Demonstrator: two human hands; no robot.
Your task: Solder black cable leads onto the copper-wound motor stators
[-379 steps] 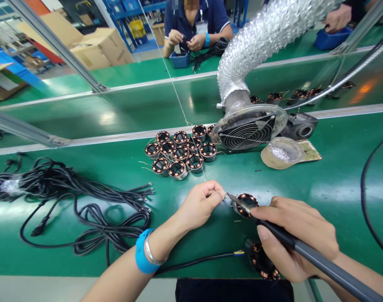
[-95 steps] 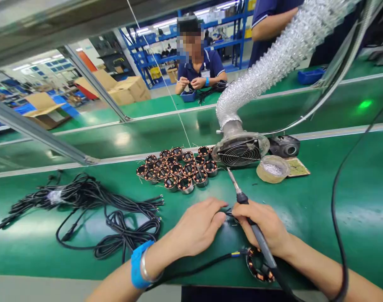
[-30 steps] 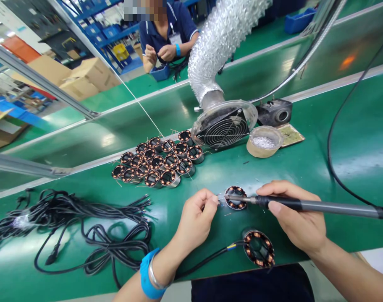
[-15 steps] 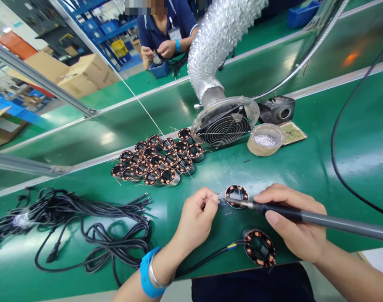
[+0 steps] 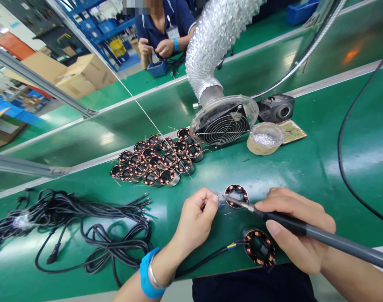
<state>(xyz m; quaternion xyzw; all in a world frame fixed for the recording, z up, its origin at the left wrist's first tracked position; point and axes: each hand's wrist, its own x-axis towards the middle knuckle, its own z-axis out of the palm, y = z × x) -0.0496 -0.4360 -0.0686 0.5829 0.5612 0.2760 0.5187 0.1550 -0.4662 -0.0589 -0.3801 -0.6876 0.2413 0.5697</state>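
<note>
My right hand (image 5: 300,228) is wrapped round a dark soldering iron (image 5: 333,239). The iron's metal tip lies over a copper-wound ring (image 5: 236,187) and points at the fingertips of my left hand (image 5: 199,214). Those fingers pinch something thin, perhaps fine wires, at the ring's left side; it is too small to make out. Nearer the bench's front edge sits a second wound ring (image 5: 271,260), with a black cable (image 5: 210,256) running into it from the left.
Several wound rings (image 5: 153,161) stand at the back, beside a fan hood (image 5: 224,130) with a silver duct. A round tub (image 5: 263,149) is right of it. Black cables (image 5: 116,247) lie at left. Across the bench, a person's hands (image 5: 164,48) hold something.
The soldering iron's rear has swung down and my right hand has shifted slightly right. Its tip has moved a little up and left. My left hand has barely moved.
</note>
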